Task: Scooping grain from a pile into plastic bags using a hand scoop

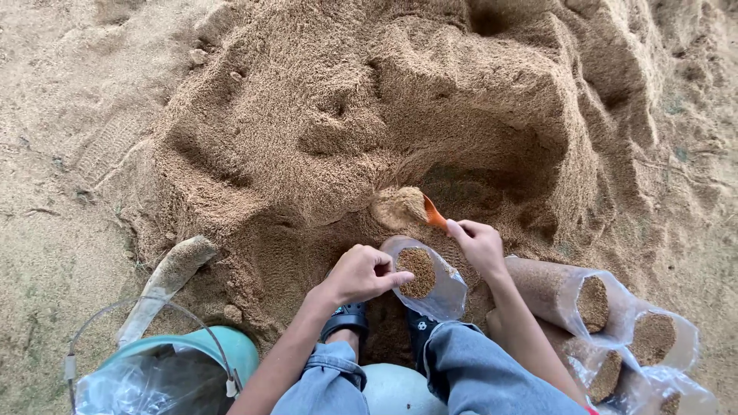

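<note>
The left hand (361,273) pinches the rim of a clear plastic bag (427,278) and holds its mouth open; the bag sits low between the knees, near the foot of a big sawdust pile (369,115), and looks about half full. The right hand (478,244) grips an orange scoop (432,214) heaped with sawdust, just above the bag. This looks like the filling step. Next, the scoop would need to tip right over the open mouth. Filled bags (584,300) lie to the right. A teal bucket (177,369) stands on the left.
</note>
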